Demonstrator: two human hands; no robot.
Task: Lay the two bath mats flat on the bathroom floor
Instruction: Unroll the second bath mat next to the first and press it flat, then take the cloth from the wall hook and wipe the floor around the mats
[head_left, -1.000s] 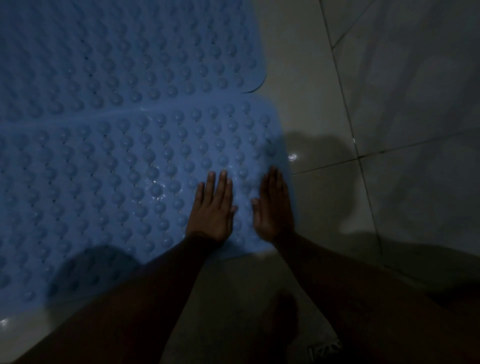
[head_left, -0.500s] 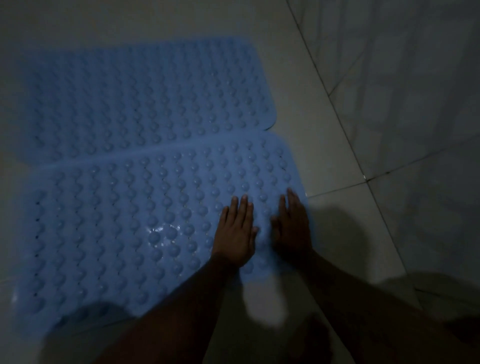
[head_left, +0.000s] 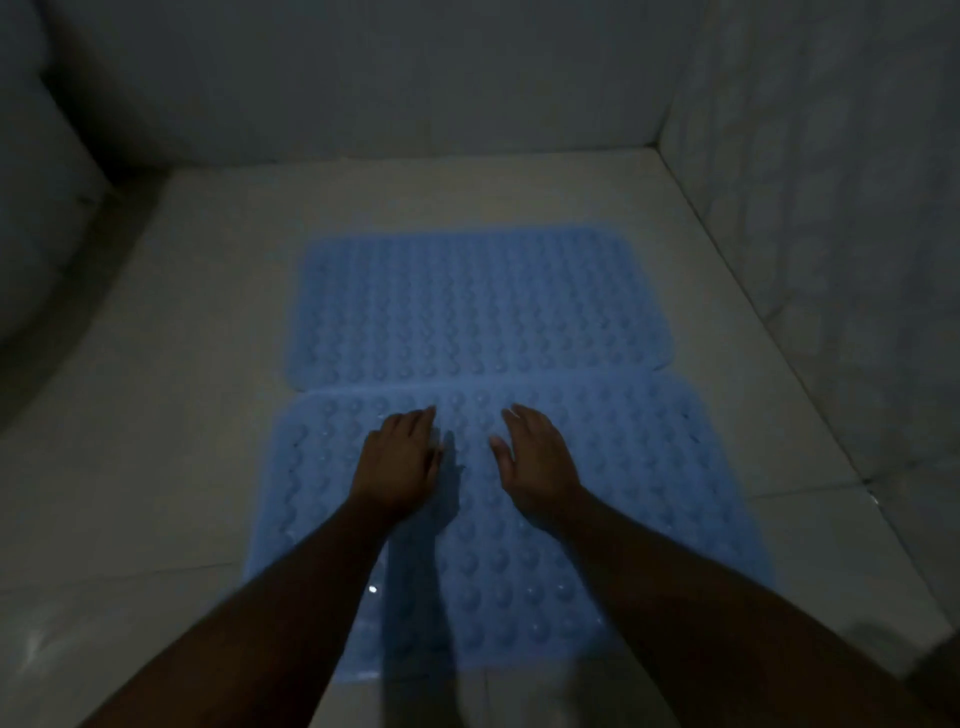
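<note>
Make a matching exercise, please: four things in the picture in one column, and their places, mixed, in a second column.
Things:
1. far bath mat
2. near bath mat
3. left hand
4. right hand

Places:
A. on the near mat, right of its middle
B. on the floor nearer the back wall
C. on the near mat, left of its middle
D. on the floor nearest the person, under both hands

Pairs: 1-B, 2-D, 3-C, 4-A
</note>
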